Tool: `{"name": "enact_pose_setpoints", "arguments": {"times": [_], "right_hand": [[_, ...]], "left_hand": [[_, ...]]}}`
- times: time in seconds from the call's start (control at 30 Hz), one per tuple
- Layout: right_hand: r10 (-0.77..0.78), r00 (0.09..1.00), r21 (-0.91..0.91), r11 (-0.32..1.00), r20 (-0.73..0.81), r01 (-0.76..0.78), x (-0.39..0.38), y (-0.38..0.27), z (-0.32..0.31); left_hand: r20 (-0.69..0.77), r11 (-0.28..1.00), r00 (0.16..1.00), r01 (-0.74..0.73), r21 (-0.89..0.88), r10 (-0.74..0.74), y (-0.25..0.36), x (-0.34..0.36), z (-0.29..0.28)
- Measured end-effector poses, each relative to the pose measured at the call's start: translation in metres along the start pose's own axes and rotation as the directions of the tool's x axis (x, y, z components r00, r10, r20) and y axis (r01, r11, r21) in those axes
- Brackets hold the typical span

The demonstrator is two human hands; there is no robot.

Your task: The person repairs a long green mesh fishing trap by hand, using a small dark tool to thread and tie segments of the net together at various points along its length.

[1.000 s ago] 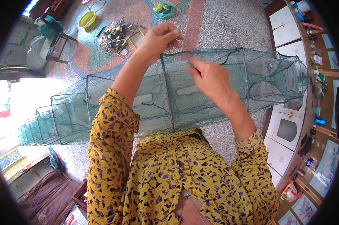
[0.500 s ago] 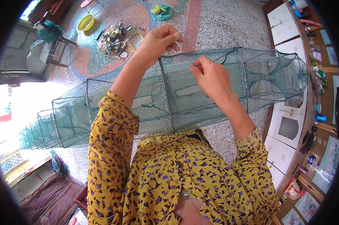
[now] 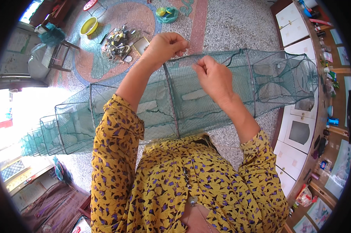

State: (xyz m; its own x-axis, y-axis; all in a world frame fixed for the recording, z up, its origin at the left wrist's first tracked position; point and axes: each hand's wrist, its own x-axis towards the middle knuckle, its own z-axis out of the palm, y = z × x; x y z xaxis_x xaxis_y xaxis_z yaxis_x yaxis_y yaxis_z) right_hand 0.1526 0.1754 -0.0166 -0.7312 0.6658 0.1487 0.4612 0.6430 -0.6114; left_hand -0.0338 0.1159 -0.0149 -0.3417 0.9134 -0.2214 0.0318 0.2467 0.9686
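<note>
A long green mesh fish trap [image 3: 206, 106] with dark rectangular frames stretches across in front of me, from the bright left side to the cabinets on the right. Above its far edge, beside one frame bar [image 3: 171, 99], my left hand [image 3: 161, 49] is closed in a pinch. My right hand [image 3: 217, 79] is over the mesh a little to the right, thumb and forefinger pressed together. Whatever either hand pinches is too fine to make out. The two sets of fingertips are apart and point toward each other.
Beyond the trap, a heap of small mixed pieces [image 3: 118, 43] lies by a shallow box [image 3: 139, 46] on the patterned floor. Farther back are a yellow basin [image 3: 89, 26] and a green plastic bag [image 3: 171, 16]. White cabinets [image 3: 298, 133] line the right; a wooden stool [image 3: 62, 54] stands left.
My left hand has come slightly down toward the trap. My right hand has shifted a little left and away from me, so the fingertips are closer together.
</note>
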Motion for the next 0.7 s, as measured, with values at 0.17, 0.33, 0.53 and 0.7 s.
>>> {"name": "enact_pose_setpoints", "arguments": {"times": [0.17, 0.33, 0.53, 0.7], "right_hand": [[0.015, 1.0, -0.004, 1.0, 0.021, -0.015, -0.003, 0.0, -0.001], [-0.02, 0.999, 0.04, 0.999, -0.031, 0.021, 0.012, -0.009, 0.01], [-0.04, 0.999, 0.039, 0.998, -0.014, 0.04, 0.006, -0.01, 0.007], [-0.213, 0.953, -0.055, 0.977, -0.216, 0.206, 0.006, -0.031, 0.0]], "left_hand": [[-0.001, 1.0, 1.0, -0.008, -0.019, 0.008, -0.002, -0.003, -0.001], [0.03, 0.995, 0.999, 0.017, 0.097, -0.02, 0.001, -0.003, 0.0], [0.065, 0.95, 0.998, -0.037, 0.309, 0.018, -0.002, -0.004, 0.005], [-0.078, 0.959, 0.978, -0.171, 0.227, 0.193, 0.006, -0.014, 0.01]]}}
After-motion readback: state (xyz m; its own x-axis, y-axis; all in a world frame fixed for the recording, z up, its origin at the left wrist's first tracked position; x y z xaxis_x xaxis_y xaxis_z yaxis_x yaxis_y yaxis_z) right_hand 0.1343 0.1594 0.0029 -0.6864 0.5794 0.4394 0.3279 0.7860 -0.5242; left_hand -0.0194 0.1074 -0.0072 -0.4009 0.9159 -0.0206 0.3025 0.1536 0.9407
